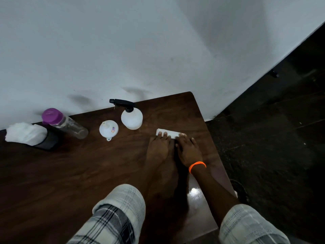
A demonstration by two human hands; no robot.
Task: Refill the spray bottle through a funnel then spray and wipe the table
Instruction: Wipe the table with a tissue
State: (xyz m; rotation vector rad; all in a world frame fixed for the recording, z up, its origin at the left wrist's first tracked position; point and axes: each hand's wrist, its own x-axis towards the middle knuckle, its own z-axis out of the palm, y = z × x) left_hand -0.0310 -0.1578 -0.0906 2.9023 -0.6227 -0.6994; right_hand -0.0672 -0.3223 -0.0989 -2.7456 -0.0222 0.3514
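A white spray bottle (131,119) with a black trigger head stands on the dark wooden table (70,169) near the wall. A white funnel (108,129) lies upside down to its left. A folded white tissue (173,133) lies flat to the right of the bottle. My left hand (159,147) and my right hand (188,149), which has an orange band at the wrist, press on the tissue side by side with straight fingers. Most of the tissue is hidden under them.
A clear water bottle (67,123) with a purple cap stands at the left. Beside it a black holder (47,140) carries white tissues (25,133). The wall runs along the table's far edge. The table's right edge drops to a dark floor (274,138).
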